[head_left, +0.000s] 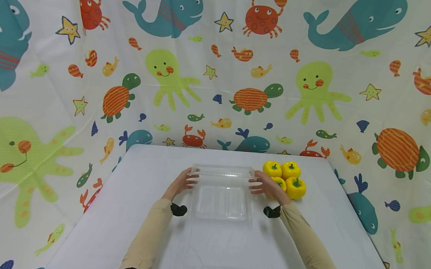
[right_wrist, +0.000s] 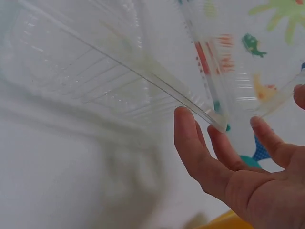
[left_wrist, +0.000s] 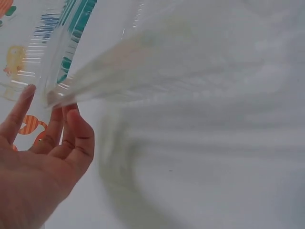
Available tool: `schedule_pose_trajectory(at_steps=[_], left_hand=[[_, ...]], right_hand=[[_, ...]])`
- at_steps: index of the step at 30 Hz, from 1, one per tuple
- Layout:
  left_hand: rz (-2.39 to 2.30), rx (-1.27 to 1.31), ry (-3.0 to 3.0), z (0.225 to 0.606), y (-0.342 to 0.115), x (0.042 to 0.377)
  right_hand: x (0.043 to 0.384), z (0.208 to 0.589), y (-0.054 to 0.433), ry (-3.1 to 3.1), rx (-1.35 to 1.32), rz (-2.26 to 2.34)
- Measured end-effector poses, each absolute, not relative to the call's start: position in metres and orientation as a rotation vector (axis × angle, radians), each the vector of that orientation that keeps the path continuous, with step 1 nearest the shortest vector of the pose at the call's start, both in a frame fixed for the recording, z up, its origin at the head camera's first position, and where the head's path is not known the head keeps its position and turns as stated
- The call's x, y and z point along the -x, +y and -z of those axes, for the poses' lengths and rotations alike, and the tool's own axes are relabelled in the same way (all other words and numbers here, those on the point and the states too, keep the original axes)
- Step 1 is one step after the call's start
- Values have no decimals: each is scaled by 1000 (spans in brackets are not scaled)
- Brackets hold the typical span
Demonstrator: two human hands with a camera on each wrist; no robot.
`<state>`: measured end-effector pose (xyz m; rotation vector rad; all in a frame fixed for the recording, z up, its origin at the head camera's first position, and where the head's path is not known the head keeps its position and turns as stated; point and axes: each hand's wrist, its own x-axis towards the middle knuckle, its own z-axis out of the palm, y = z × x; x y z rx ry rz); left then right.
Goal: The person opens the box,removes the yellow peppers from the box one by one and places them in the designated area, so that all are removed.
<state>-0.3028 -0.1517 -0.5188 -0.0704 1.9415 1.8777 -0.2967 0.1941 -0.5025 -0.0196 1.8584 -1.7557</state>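
A transparent plastic clamshell container with a hinged lid is between my two hands, its ribbed tray part facing me. My left hand holds its left side near the hinge. In the left wrist view that hand's fingers are bent at the container's corner, one fingertip against the lid. My right hand holds the opposite side, fingers under the rim's corner in the right wrist view. A shadow of container and hand falls on the white table below.
Several yellow bell peppers stand grouped on the white table, just behind and right of my right hand. A curtain printed with sea animals hangs behind the table and along both sides.
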Motion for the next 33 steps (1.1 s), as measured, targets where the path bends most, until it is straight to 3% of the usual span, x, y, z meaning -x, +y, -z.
schedule_pose_trajectory(at_steps=[7, 9, 15, 19, 33], left_hand=[[-2015, -219, 1745, 601, -182, 355], [-2033, -186, 1764, 600, -180, 356], [-2001, 27, 1915, 518, -153, 304], [-2018, 35, 1852, 500, -151, 291], [-1936, -61, 1880, 527, -163, 289]], right_hand=[[290, 500, 196, 1732, 60, 1832], [290, 500, 196, 1696, 71, 1870], [288, 502, 197, 1705, 58, 1914], [286, 509, 199, 1718, 47, 1905], [269, 523, 199, 1993, -27, 1659]])
